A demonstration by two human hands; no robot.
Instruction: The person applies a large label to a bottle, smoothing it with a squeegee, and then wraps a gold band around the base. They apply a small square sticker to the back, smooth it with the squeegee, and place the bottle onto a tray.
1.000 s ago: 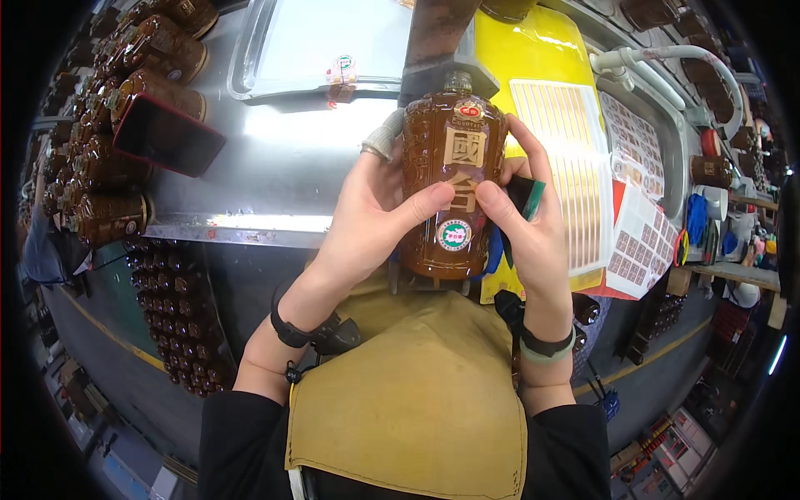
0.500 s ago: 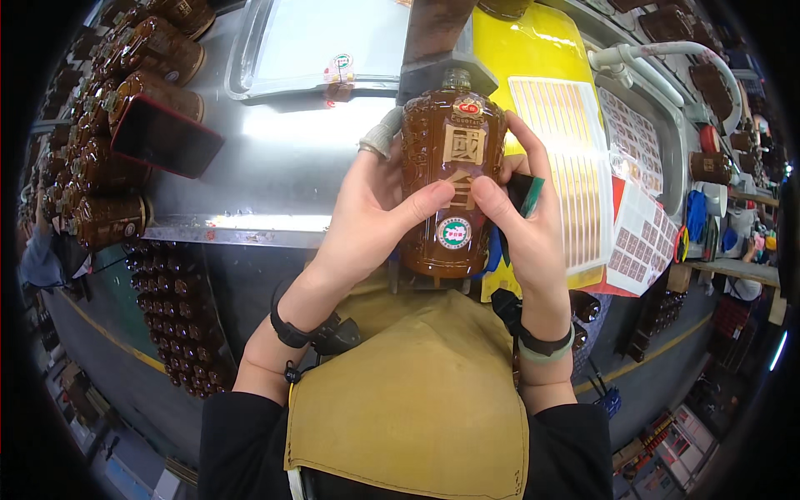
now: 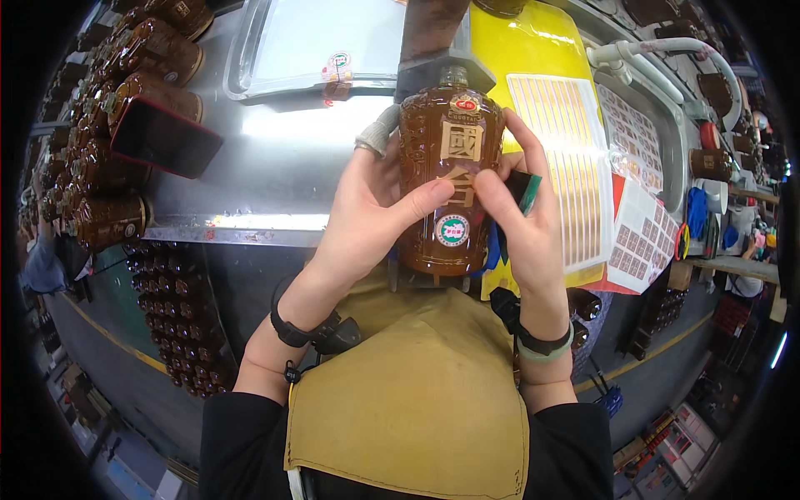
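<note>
A brown glass bottle (image 3: 429,229) with raised gold characters, a small red emblem and a round green-and-white sticker lies face up before me, neck pointing away. My left hand (image 3: 367,204) grips its left side, thumb on the front; a grey finger cover (image 3: 377,133) sits on one of its fingers. From the right, my right hand (image 3: 525,212) holds the bottle, its thumb pressed on the lower gold character. A flat green-edged tool (image 3: 530,193) is tucked in the right hand's fingers. The fingers behind the bottle are hidden.
Brown bottles (image 3: 158,50) are stacked at left beside a dark red-edged phone (image 3: 162,137). A white tray (image 3: 242,62) stands at the back. To the right lie a yellow sheet (image 3: 492,50) with gold strips (image 3: 554,158) and label sheets (image 3: 642,242). A white pipe (image 3: 667,48) arches beyond.
The right thumb has shifted slightly upward over the lower gold character, uncovering more of it. The bottle and left hand have hardly moved.
</note>
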